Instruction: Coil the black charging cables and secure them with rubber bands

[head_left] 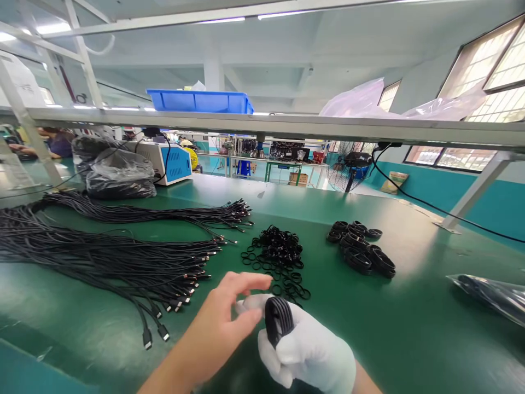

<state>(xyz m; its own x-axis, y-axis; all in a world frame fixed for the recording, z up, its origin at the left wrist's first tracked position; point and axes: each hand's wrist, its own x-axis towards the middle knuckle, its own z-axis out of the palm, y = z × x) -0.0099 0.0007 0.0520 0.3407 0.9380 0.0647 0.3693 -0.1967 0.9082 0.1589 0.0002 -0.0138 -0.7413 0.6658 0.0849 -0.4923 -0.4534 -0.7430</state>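
My right hand [314,347], in a white glove, is closed around a black USB cable [283,317] wound into a small tight coil. Beside it is my bare left hand [225,312], thumb and forefinger spread apart with nothing visible between them; its fingertips are close to the coil and the gloved fingers. Just beyond both hands lies a pile of small black rubber rings [281,249], with loose ones scattered toward me. Long black cables [156,262] lie in bundles on the left, plugs pointing right.
Several coiled cables [356,246] sit right of the rings on the green table [320,219]. A clear bag [492,295] lies at the right edge. A blue-and-white machine [164,161] and stuffed bags [121,172] stand back left. Overhead, a shelf [287,125] carries a blue tray [200,102].
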